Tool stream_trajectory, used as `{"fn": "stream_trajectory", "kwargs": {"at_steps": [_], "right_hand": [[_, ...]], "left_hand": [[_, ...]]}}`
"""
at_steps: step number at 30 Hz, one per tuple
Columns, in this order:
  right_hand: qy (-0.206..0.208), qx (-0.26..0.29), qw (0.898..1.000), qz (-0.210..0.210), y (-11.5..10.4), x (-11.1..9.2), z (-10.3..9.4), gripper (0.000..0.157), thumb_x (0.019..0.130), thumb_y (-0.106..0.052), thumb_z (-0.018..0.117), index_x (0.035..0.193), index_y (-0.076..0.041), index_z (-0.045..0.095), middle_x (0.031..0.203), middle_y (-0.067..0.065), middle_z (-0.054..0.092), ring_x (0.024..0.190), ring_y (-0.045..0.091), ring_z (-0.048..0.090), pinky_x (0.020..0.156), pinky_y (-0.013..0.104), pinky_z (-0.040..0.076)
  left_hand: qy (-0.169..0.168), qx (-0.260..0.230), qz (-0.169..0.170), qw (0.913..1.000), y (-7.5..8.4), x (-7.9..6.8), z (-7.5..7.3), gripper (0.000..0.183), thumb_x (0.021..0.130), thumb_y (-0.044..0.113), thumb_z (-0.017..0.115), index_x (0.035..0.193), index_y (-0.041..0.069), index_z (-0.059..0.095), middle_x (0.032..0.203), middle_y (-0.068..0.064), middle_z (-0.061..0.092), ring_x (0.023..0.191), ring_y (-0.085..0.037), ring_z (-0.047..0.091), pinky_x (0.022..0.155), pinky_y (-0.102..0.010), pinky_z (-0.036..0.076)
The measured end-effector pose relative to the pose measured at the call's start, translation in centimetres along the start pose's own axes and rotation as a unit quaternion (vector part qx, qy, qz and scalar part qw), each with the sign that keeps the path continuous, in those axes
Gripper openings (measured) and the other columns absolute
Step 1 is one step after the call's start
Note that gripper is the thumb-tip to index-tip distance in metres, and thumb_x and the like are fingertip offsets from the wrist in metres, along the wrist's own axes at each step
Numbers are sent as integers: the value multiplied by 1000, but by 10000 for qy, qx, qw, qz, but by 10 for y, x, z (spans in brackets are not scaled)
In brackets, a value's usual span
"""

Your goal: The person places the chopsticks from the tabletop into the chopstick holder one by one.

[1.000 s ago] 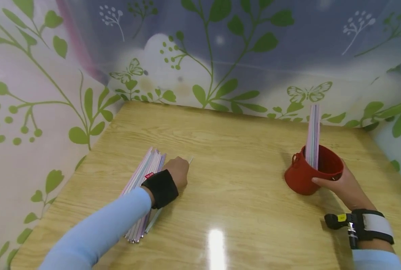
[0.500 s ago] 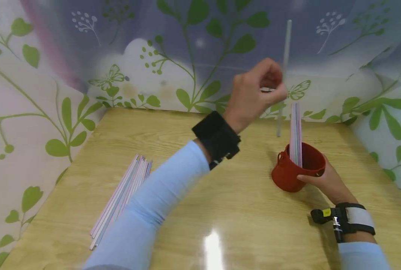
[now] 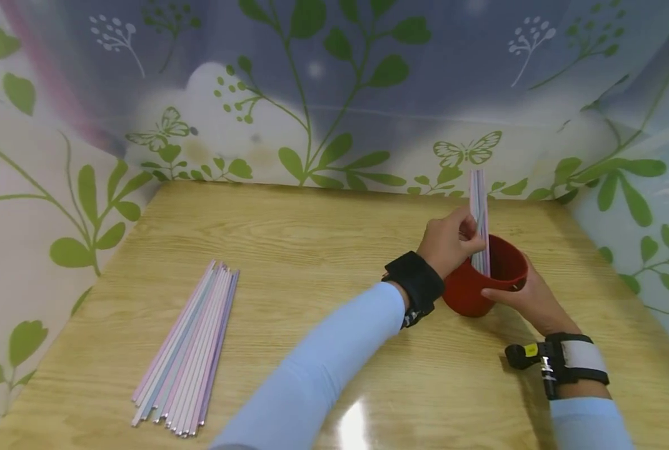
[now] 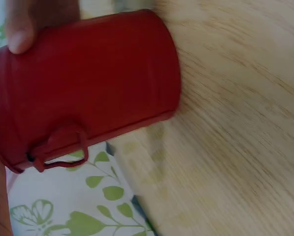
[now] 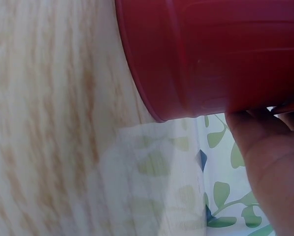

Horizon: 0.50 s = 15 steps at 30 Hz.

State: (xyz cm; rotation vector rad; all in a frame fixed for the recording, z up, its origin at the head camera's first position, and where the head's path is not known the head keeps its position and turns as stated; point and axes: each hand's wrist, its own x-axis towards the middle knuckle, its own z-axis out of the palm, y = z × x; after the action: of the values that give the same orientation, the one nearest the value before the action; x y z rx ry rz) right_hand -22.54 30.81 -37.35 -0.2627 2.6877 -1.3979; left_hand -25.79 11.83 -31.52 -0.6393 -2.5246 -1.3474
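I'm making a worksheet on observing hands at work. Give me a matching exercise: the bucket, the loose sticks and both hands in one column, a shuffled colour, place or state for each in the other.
Things:
1. Bucket
2. Left hand
3. Right hand
4. Loose sticks

Places, colours, states:
A. Lying on the table
B. Holding the bucket's side
C. Red
D. At the bunched sticks standing in the bucket

Pairs: 1-C, 2-D, 3-B, 4-A

Smooth metal-looking pail held by right fingers, glossy wood-grained table seen below, smooth sticks beside left fingers
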Motion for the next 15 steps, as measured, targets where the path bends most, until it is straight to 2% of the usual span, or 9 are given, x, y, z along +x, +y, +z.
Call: {"fn": "stream_trajectory", "kwargs": {"at_steps": [3, 5, 7, 10, 13, 15], "right_hand": [[-70, 75, 9999, -50, -2, 3, 4, 76, 75, -20, 62, 133, -26, 12, 129, 4, 29, 107, 10, 34, 75, 10, 37], [-114, 124, 9998, -67, -3, 6, 7, 76, 76, -20, 62, 133, -27, 11, 129, 5, 29, 107, 9, 34, 75, 10, 37], [-139, 155, 9998, -56, -4, 8, 10, 77, 76, -21, 62, 133, -28, 11, 129, 5, 29, 107, 8, 34, 75, 9, 37], [-138, 72, 9999, -21, -5, 8, 13, 77, 76, -22, 62, 133, -28, 11, 130, 5, 29, 108, 9, 34, 75, 8, 36], [-111, -132, 9998, 24, -4, 6, 12, 77, 76, -25, 62, 133, -29, 10, 130, 6, 28, 108, 9, 33, 74, 6, 34], [-81, -264, 9996, 35, -3, 4, 10, 78, 76, -25, 61, 133, -30, 9, 131, 6, 27, 107, 9, 32, 73, 6, 34]], "left_hand": [[18, 558, -279, 9981, -3, 1, -8, 7, 76, 19, 58, 77, 15, 52, 68, 7, 55, 59, 0, 50, 50, -9, 35], [-237, 1153, -411, 9922, -4, 2, -21, 9, 77, 23, 57, 78, 14, 55, 68, 5, 56, 57, -3, 48, 51, -11, 35], [-536, 1710, -516, 9825, -8, 0, -41, 15, 78, 27, 57, 84, 13, 58, 76, 4, 59, 62, -6, 51, 55, -13, 37], [-902, 2418, -541, 9646, -25, -15, -85, 24, 76, 27, 58, 90, 8, 56, 84, -2, 59, 70, -11, 53, 60, -19, 41], [-1109, 3087, -886, 9405, -53, -45, -136, 16, 73, 20, 61, 75, 6, 54, 79, -5, 59, 68, -16, 55, 57, -26, 44], [-1226, 3535, -1288, 9184, -74, -71, -167, 18, 71, 15, 61, 62, 8, 48, 71, -7, 57, 62, -18, 54, 49, -30, 43]]}}
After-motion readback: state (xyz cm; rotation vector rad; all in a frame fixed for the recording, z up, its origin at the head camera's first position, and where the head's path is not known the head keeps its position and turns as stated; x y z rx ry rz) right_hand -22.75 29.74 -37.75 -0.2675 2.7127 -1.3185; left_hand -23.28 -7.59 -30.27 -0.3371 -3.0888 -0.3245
